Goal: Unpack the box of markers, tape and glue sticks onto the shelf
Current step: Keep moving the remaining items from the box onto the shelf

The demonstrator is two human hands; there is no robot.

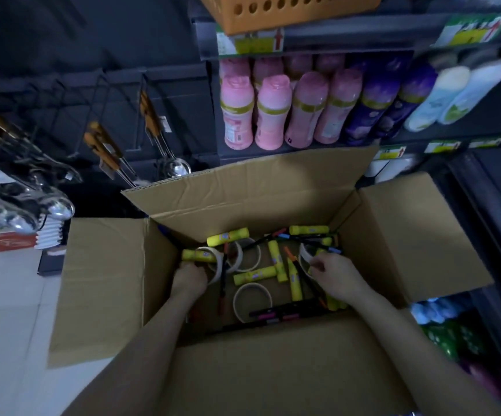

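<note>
Picking is the step in hand: inside the open box, the left hand curls round a tape roll by the left wall, and the right hand pinches a second tape roll near the right wall, among glue sticks and markers. Next, I reckon, both rolls must lift clear and go to the shelf. The price tags and the print on the glue sticks are too blurred to read.

Dim, bluish light; soft blur throughout; wide-angle bending at edges; corners smeared.
</note>
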